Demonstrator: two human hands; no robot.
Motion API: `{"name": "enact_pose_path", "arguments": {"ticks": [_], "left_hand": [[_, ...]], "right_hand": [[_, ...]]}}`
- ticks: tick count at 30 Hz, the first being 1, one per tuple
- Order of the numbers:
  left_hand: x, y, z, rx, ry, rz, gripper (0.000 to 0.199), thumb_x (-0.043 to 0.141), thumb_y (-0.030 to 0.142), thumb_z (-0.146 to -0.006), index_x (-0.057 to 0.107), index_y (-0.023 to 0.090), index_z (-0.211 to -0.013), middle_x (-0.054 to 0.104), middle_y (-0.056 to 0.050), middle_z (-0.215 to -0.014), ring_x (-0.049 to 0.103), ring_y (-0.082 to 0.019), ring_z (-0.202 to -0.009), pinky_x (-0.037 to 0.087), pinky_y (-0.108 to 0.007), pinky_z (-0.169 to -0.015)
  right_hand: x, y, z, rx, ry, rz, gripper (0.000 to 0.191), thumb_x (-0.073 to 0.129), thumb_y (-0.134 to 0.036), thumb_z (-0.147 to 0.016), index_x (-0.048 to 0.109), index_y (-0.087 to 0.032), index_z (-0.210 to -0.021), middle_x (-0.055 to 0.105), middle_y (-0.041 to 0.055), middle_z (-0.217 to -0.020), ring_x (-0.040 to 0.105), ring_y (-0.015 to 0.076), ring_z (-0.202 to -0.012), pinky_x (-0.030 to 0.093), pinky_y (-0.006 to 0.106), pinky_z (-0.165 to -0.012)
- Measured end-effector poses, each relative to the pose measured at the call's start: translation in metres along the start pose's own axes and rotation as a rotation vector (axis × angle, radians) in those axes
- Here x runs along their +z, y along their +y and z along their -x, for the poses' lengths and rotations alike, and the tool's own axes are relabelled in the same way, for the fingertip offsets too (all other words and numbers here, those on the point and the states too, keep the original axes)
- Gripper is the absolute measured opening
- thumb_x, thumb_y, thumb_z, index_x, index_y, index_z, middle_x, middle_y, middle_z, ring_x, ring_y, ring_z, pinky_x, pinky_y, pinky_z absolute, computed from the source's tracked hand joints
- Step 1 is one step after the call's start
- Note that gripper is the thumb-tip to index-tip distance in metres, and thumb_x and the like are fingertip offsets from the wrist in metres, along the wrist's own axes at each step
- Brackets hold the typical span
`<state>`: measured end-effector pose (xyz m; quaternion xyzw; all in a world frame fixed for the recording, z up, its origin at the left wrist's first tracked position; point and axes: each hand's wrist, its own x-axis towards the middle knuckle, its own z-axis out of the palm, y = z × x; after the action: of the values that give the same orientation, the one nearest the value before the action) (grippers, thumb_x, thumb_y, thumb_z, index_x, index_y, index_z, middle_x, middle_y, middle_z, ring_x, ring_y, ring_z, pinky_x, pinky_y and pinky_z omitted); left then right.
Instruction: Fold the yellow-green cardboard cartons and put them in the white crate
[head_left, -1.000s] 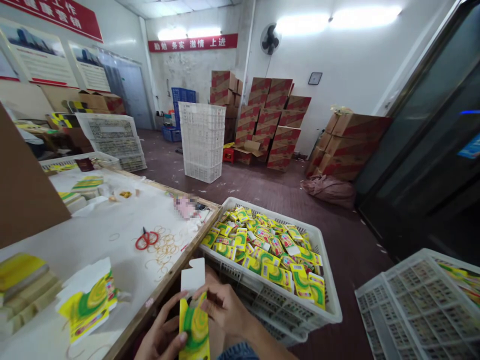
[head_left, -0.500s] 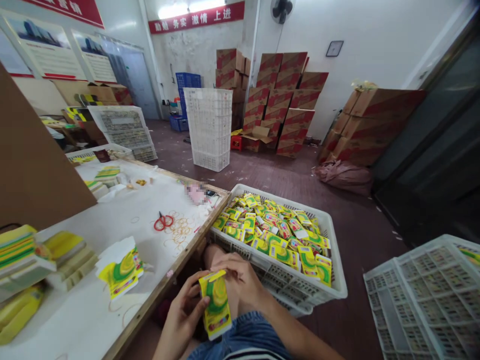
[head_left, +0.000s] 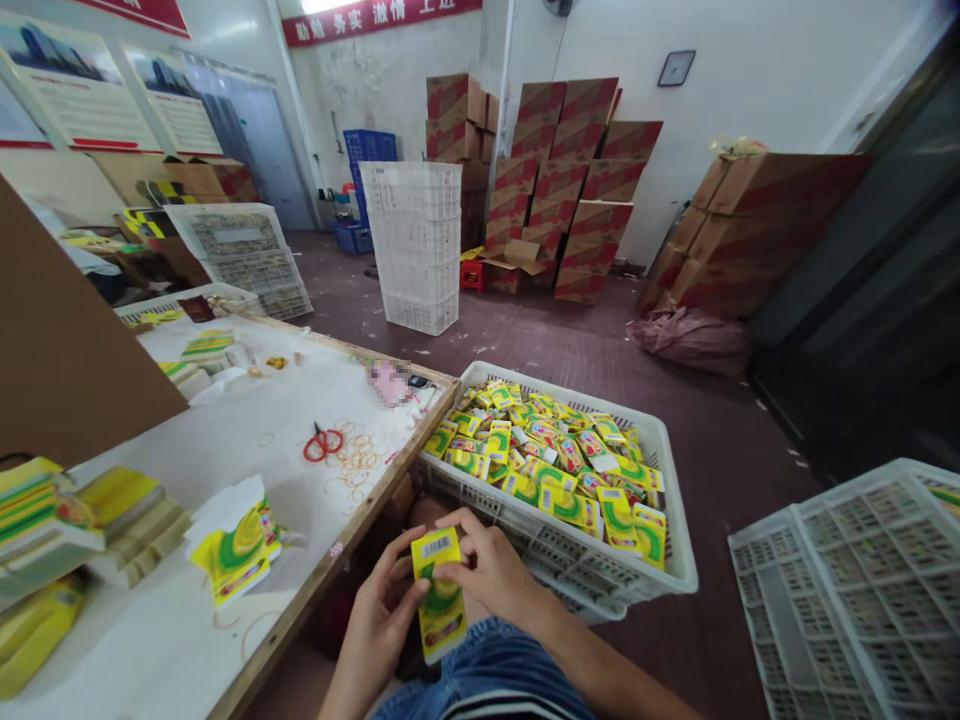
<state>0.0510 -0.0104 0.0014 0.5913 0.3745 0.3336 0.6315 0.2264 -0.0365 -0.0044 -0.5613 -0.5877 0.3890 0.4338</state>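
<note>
A small yellow and green carton (head_left: 441, 615) with a barcode flap at its top is held upright over my lap. My left hand (head_left: 384, 605) grips its left edge between thumb and fingers. On the upper right edge, the thumb and fingers of my right hand (head_left: 487, 565) pinch the carton near the flap. Beyond my hands stands a white plastic crate (head_left: 679, 500) heaped with similar yellow packets (head_left: 555, 450). Several flat yellow cartons (head_left: 238, 545) lie fanned on the white table (head_left: 169, 640) to my left.
Red-handled scissors (head_left: 324, 443) lie beside scattered rubber bands (head_left: 356, 455) on the table. Bundled carton stacks (head_left: 45, 520) sit at the left. Another white crate (head_left: 840, 570) stands at right. Stacked white crates (head_left: 412, 250) and cardboard boxes (head_left: 562, 180) stand farther back.
The carton's top flap has come up, showing its barcode. My right hand has moved from behind the top to pinch the carton's right edge. The view has tilted slightly down.
</note>
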Motion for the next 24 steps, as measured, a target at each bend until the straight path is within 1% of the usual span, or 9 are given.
{"name": "enact_pose_path", "arguments": {"ticks": [3,7,12,14,16,17,19,22,24], "left_hand": [[0.002,0.0,-0.004,-0.033,-0.016,0.045,0.06,0.071,0.044,-0.075,0.053,0.021,-0.128,0.069,-0.014,-0.119,0.064,-0.031,-0.11,0.054,-0.04,-0.091],[0.006,0.001,-0.007,-0.067,-0.005,0.094,0.059,0.072,0.043,-0.074,0.054,0.02,-0.126,0.072,-0.013,-0.111,0.065,-0.033,-0.109,0.056,-0.041,-0.087],[0.018,0.001,-0.014,-0.071,0.008,0.093,0.067,0.074,0.045,-0.071,0.052,0.02,-0.129,0.07,-0.014,-0.117,0.062,-0.035,-0.114,0.056,-0.04,-0.087],[0.022,-0.003,-0.02,-0.052,0.022,0.084,0.07,0.071,0.048,-0.074,0.048,0.02,-0.133,0.067,-0.015,-0.123,0.059,-0.033,-0.119,0.054,-0.04,-0.092],[0.023,-0.01,-0.028,-0.02,0.061,0.07,0.076,0.07,0.05,-0.074,0.041,0.021,-0.138,0.063,-0.016,-0.129,0.056,-0.031,-0.124,0.049,-0.04,-0.101],[0.023,-0.014,-0.032,-0.008,0.083,0.062,0.079,0.07,0.05,-0.073,0.038,0.021,-0.14,0.06,-0.017,-0.132,0.054,-0.03,-0.126,0.046,-0.04,-0.104],[0.019,-0.023,-0.04,-0.01,0.109,0.041,0.082,0.072,0.05,-0.071,0.037,0.021,-0.14,0.057,-0.019,-0.135,0.052,-0.03,-0.128,0.043,-0.042,-0.107],[0.011,-0.037,-0.049,-0.046,0.136,0.016,0.079,0.074,0.05,-0.068,0.042,0.021,-0.134,0.06,-0.019,-0.13,0.054,-0.032,-0.126,0.045,-0.045,-0.104],[0.004,-0.047,-0.051,-0.061,0.159,0.007,0.076,0.075,0.049,-0.066,0.046,0.021,-0.13,0.064,-0.018,-0.125,0.056,-0.033,-0.123,0.046,-0.046,-0.103]], "right_hand": [[-0.008,0.005,0.0,-0.083,0.014,-0.027,0.029,0.062,-0.031,-0.086,0.066,-0.019,-0.111,0.069,0.0008,-0.073,0.06,0.0141,-0.059,0.046,0.023,-0.057],[-0.014,0.016,-0.001,-0.184,0.16,-0.072,0.031,0.051,-0.038,-0.093,0.071,-0.022,-0.11,0.072,0.0085,-0.1,0.066,0.0211,-0.087,0.052,0.033,-0.077],[-0.006,0.028,0.003,-0.079,0.114,-0.276,0.032,0.057,-0.043,-0.089,0.07,-0.022,-0.11,0.072,0.0053,-0.092,0.064,0.0169,-0.07,0.053,0.028,-0.061],[-0.013,0.037,-0.002,-0.046,0.139,-0.286,0.032,0.061,-0.042,-0.086,0.07,-0.02,-0.107,0.071,0.0041,-0.088,0.064,0.0159,-0.07,0.052,0.027,-0.062],[-0.035,0.051,-0.019,0.003,0.294,-0.229,0.035,0.063,-0.043,-0.082,0.07,-0.018,-0.105,0.07,0.004,-0.084,0.064,0.0166,-0.072,0.053,0.027,-0.065],[-0.051,0.059,-0.031,0.06,0.447,-0.17,0.039,0.062,-0.046,-0.08,0.07,-0.016,-0.102,0.069,0.0035,-0.08,0.063,0.0163,-0.068,0.052,0.026,-0.062],[-0.089,0.078,-0.06,0.119,0.612,-0.118,0.047,0.055,-0.05,-0.082,0.067,-0.012,-0.108,0.066,0.0042,-0.077,0.058,0.0146,-0.058,0.049,0.026,-0.055],[-0.136,0.107,-0.095,0.194,0.739,-0.06,0.048,0.05,-0.046,-0.082,0.065,-0.01,-0.111,0.067,0.0061,-0.082,0.056,0.0134,-0.053,0.047,0.026,-0.051],[-0.147,0.124,-0.104,0.231,0.761,-0.019,0.045,0.054,-0.043,-0.078,0.067,-0.01,-0.106,0.069,0.0065,-0.081,0.057,0.0141,-0.051,0.047,0.026,-0.051]]}}
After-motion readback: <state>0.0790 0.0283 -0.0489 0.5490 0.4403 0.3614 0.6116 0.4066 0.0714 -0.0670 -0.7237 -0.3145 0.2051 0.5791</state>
